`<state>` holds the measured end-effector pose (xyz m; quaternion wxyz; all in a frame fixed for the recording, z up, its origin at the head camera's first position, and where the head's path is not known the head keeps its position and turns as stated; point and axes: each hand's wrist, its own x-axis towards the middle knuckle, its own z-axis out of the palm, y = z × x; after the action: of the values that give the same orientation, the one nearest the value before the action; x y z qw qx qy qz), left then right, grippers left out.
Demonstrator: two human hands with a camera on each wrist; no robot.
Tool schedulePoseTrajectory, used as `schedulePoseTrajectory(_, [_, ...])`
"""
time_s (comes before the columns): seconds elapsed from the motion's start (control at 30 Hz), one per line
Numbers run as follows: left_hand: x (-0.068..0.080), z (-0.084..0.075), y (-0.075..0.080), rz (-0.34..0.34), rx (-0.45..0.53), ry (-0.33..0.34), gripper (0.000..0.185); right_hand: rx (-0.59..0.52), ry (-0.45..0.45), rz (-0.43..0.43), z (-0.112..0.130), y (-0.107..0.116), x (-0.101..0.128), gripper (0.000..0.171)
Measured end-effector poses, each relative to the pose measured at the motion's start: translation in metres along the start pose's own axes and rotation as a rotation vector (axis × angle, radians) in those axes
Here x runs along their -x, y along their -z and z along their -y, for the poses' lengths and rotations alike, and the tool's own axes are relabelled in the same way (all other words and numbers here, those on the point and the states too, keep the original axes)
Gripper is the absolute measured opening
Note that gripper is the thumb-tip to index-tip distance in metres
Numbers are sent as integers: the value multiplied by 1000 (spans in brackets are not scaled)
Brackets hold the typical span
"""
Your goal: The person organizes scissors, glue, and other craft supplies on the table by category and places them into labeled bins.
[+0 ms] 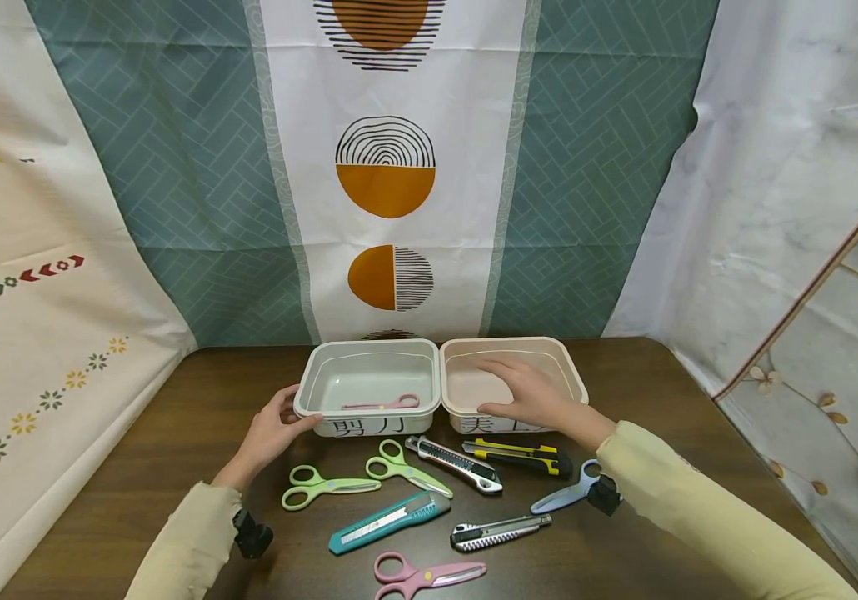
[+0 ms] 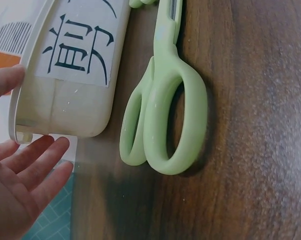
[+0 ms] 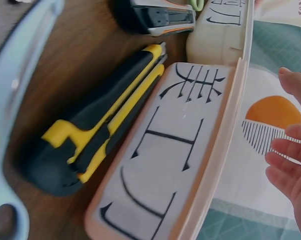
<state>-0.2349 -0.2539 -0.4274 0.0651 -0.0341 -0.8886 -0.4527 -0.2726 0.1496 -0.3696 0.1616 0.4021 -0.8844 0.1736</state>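
Resting over the pink bin [image 1: 571, 371], the right hand [image 1: 530, 393] has its fingers [image 3: 285, 165] spread loose and hold nothing, the yellow cutter [image 1: 521, 455] lying just below them, long axis along the bin's front wall. Left hand [image 1: 273, 433] touches the white bin [image 1: 309, 379] corner, fingers [image 2: 38, 160] relaxed, green scissors [image 2: 163, 117] beside.

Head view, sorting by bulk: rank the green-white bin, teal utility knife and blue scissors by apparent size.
1. green-white bin, clearly largest.
2. teal utility knife.
3. blue scissors, though the right sleeve partly hides them, so this is unsure.

a dark wooden table [image 1: 174, 433] carries 2 bins [image 1: 369, 375], 4 loose scissors [image 1: 324, 486] and 4 utility knives [image 1: 519, 457].
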Motion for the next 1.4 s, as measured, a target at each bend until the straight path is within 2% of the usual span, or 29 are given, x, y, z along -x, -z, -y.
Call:
schedulePoseTrajectory(0.17, [0, 1, -1, -1, 2, -2, 70, -16, 5, -21, -3, 4, 19, 58])
schedulePoseTrajectory(0.5, [1, 0, -1, -2, 8, -8, 69, 8, -83, 55, -5, 13, 56, 59])
schedulePoseTrajectory(0.63, [1, 0, -1, -3, 12, -9, 69, 14, -113, 61, -7, 16, 70, 59])
schedulePoseTrajectory(0.77, [1, 0, -1, -4, 17, -11, 68, 28, -116, 25, -11, 16, 84, 57])
schedulePoseTrajectory(0.97, [1, 2, -1, -5, 16, -13, 69, 54, -59, -66, -18, 15, 102, 52])
schedulePoseTrajectory(1.4, [0, 3, -1, -6, 18, -23, 68, 44, -194, 35, -29, 14, 142, 59])
